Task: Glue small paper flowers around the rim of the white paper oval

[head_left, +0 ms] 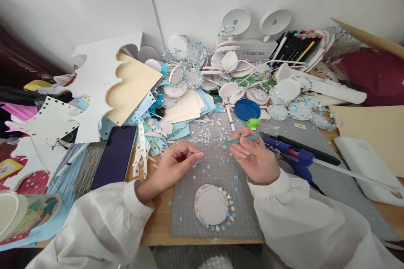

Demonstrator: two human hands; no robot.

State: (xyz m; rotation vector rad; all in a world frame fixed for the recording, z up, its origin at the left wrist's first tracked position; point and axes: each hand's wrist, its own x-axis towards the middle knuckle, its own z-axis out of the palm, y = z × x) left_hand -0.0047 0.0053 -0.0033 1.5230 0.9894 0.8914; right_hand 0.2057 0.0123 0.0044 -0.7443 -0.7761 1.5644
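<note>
The mat (186, 218) lies in front of the person. On its near part rests a white disc (211, 207), lying flat, ringed with tiny blue and cream flowers and a thin wire loop. Above the mat, to the disc's far right, the right hand (254, 157) is clamped on tweezers (232, 140), pinched between thumb and fingers, tips pointing left; I cannot tell whether they grip anything. The left hand (179, 162) is over the mat's left edge, thumb and fingertips together; whether something small is between them, I cannot tell.

Loose flowers (202, 135) are scattered on the mat between the hands and beyond. At the mat's far side are a marker (230, 117), a blue lid (247, 110) and a green cap (252, 123). The glue gun (303, 158) lies on the mat's right part, and a white case (368, 170) is at its right edge. Left of the mat are a phone (114, 157), wires (90, 166) and a tub (12, 214). Behind the mat are paper sheets (181, 107), piled discs (230, 61), pens (298, 48) and a two-headed lamp (236, 21).
</note>
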